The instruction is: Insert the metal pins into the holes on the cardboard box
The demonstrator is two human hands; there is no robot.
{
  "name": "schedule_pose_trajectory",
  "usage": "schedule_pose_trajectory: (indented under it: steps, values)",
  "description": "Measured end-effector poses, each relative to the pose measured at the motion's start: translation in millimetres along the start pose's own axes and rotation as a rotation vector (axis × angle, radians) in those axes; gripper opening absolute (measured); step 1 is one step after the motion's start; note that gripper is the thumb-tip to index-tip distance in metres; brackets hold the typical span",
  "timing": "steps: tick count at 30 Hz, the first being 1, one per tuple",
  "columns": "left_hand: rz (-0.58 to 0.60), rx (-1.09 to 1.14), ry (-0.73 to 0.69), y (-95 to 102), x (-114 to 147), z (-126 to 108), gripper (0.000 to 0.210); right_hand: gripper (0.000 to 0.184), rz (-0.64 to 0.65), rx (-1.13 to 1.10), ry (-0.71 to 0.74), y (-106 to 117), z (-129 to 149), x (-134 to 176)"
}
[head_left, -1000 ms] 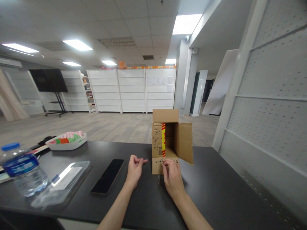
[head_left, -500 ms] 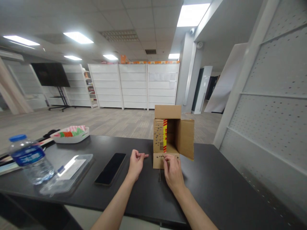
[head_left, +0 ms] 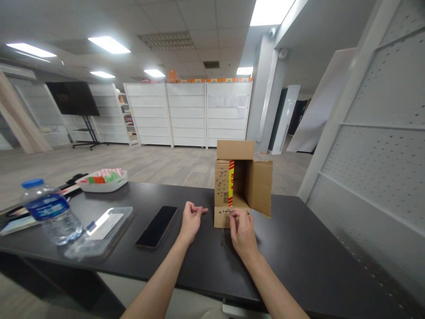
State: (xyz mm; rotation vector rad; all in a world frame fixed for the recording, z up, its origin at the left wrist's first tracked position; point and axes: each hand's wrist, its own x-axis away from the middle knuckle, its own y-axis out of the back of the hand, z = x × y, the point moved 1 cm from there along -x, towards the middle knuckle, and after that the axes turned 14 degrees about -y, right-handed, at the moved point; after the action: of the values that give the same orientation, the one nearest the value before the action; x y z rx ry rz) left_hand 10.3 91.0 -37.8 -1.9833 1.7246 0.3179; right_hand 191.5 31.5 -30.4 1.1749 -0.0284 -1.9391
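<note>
An open cardboard box (head_left: 222, 181) lies on its side on the black table, its opening facing me. Its front flap (head_left: 219, 220) hangs down and has a row of small dark holes. At this flap, my right hand (head_left: 244, 230) is closed in a pinch; a thin tip seems to show at its fingertips, too small to name. My left hand (head_left: 191, 223) is left of the box, fingers curled together and one pointing toward the flap. Whatever it may hold is hidden. Thin metal pins or rods (head_left: 222, 237) show just below the flap.
A black phone (head_left: 156, 227) lies left of my left hand. Farther left are a clear plastic case (head_left: 106, 230), a water bottle (head_left: 53, 212) and a white basket (head_left: 102, 186) with colourful contents. A perforated white panel (head_left: 381, 177) stands along the right side.
The whole view has shifted slightly, so everything sits a little higher and to the right. Both hands keep nearly the same pose and place beside the box.
</note>
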Motion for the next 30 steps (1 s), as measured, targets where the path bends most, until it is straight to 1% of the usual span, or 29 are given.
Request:
schedule_pose_trajectory:
  steps: [7,18,21,26,30]
  values:
    - [0.002,-0.007,-0.011,-1.4,1,-3,0.038,0.008,0.006,-0.011,-0.028,1,-3,1]
    - [0.004,-0.026,-0.016,0.3,0,1,0.038,0.008,0.003,-0.032,-0.059,7,-1,0]
    - [0.004,-0.019,-0.02,-0.1,0,1,0.037,0.007,0.01,-0.064,-0.09,8,-1,-1]
    - [0.002,-0.014,-0.024,-1.0,0,0,0.036,0.006,0.074,-0.144,-0.144,14,3,-3]
    - [0.005,-0.003,-0.024,-1.1,-1,0,0.035,0.006,0.124,-0.168,-0.165,20,6,-2]
